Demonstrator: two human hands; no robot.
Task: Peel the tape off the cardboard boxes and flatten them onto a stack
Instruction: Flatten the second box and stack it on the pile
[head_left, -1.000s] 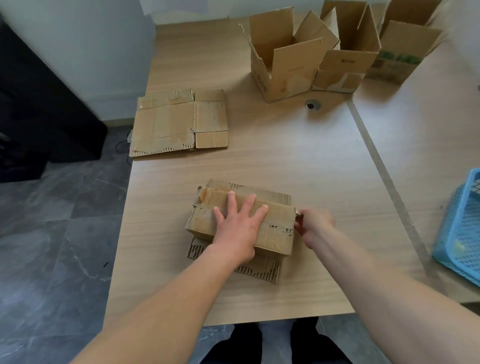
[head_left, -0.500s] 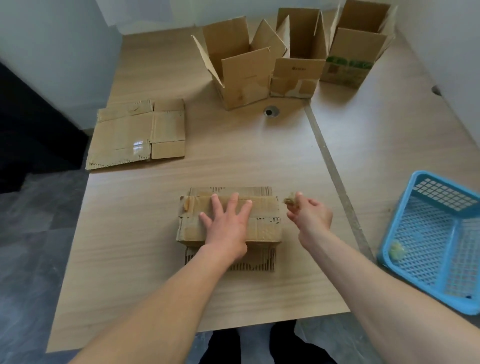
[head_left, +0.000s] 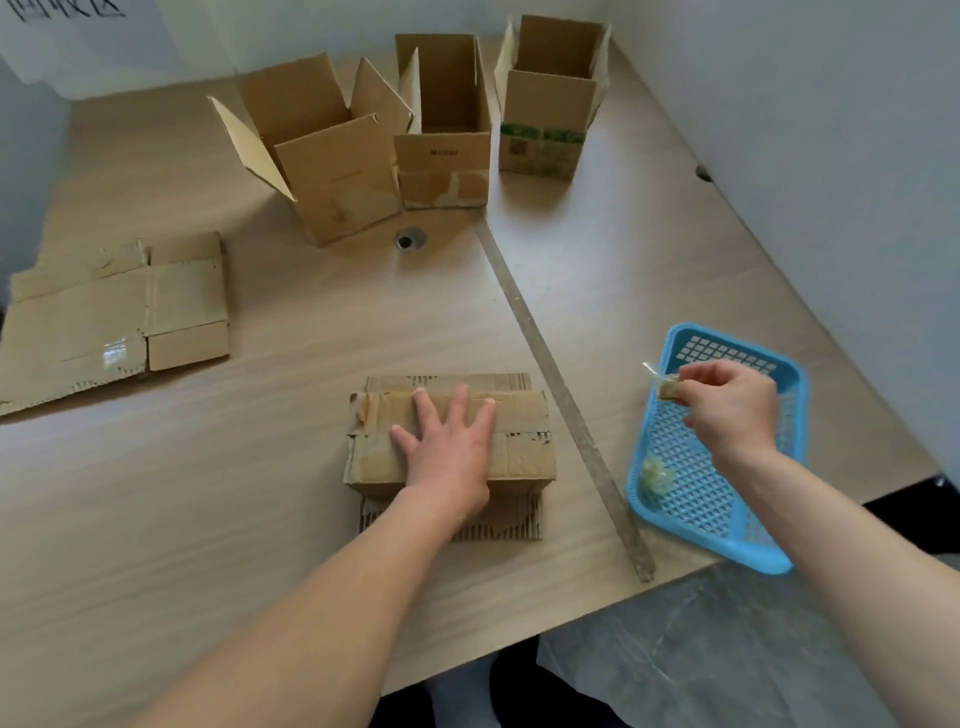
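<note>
Since a moment ago the right hand (head_left: 727, 410) has swung away from the closed box (head_left: 452, 441) to above the blue basket (head_left: 727, 540) at the desk's right edge, fingertips pinching a tape scrap (head_left: 667, 388). Left hand (head_left: 449, 452) lies spread flat on the box — near the front edge, atop flattened cardboard (head_left: 452, 519).

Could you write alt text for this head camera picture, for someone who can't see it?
A person's left hand presses flat on a taped cardboard box on a wooden table, while the right hand holds a scrap of tape over a blue basket. Three open boxes stand behind.
</note>
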